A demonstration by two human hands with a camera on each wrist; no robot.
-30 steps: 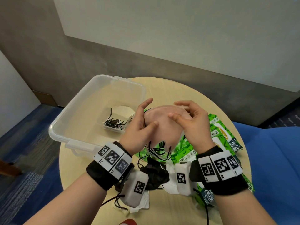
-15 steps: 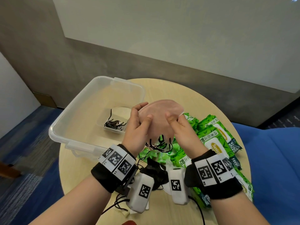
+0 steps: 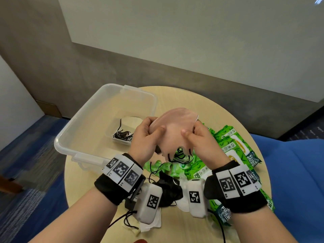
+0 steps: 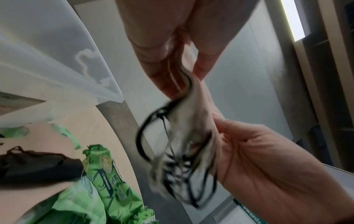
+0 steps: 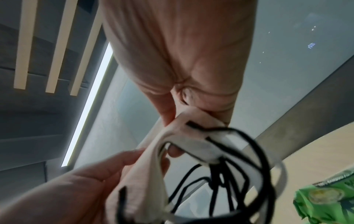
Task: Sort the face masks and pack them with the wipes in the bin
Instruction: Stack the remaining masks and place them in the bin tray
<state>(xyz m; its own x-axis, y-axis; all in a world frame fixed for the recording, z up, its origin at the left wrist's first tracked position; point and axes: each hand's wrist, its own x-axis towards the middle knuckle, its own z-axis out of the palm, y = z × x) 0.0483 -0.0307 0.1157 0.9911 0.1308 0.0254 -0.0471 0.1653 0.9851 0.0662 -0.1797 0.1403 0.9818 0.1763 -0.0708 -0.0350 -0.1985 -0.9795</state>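
Note:
Both hands hold a stack of pink face masks [image 3: 175,125] upright above the table, black ear loops [image 3: 178,155] dangling below. My left hand [image 3: 149,135] pinches the stack's left edge, my right hand [image 3: 196,135] its right edge, thumbs on the near face. In the left wrist view the pink masks [image 4: 191,121] are gripped between fingers; the right wrist view shows the masks [image 5: 172,151] pinched too. A clear plastic bin [image 3: 73,134] at the left holds a white mask with black loops [image 3: 122,135]. Green wipe packs [image 3: 233,148] lie at the right.
A black mask [image 3: 168,190] and white masks [image 3: 182,204] lie on the round wooden table [image 3: 192,102] near my wrists. A blue seat [image 3: 294,181] stands at the right. The wall is behind the table.
Both hands moved their grip down to the mask stack's side edges and drew closer together, thumbs now on the near face. The stack has risen slightly and stands more upright.

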